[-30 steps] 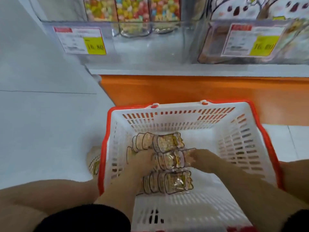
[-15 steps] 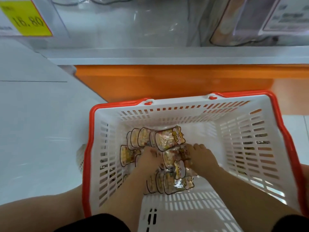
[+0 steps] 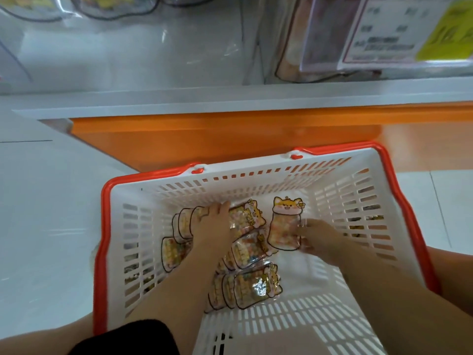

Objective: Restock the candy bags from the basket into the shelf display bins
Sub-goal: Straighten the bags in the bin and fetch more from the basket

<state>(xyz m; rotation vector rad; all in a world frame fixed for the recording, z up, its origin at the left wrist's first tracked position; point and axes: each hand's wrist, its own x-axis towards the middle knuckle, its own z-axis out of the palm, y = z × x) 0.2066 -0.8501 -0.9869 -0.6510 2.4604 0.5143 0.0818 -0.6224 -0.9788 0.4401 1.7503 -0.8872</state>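
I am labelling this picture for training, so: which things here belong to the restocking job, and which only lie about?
Job: basket, candy bags in it, animal-face bag held by right hand, left hand on the pile, clear display bins.
Just there: price label, orange shelf base, floor.

Both bare forearms reach far and down, side by side. The left hand [image 3: 215, 226] lies palm down, fingers pointing far; the right hand [image 3: 317, 239], blurred, pinches a bag [image 3: 282, 226] by its right edge
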